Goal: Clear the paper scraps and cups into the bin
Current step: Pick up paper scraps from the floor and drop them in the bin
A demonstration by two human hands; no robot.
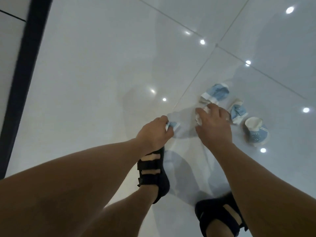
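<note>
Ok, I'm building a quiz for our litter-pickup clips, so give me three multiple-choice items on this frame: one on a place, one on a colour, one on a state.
1. Where do the crushed cups lie?
A) on a table
B) on the tiled floor
C) in a bin

2. What colour are the cups?
A) red
B) blue and white
C) green

3. What is the left hand doing?
A) gripping a small scrap
B) lying flat on the floor
C) holding a broom

Answers:
1 B, they rest on glossy tiles.
2 B, their sides are blue and their rims white.
3 A, its fingers curl round the blue-and-white piece, while the right hand closes on a white paper wad.
</note>
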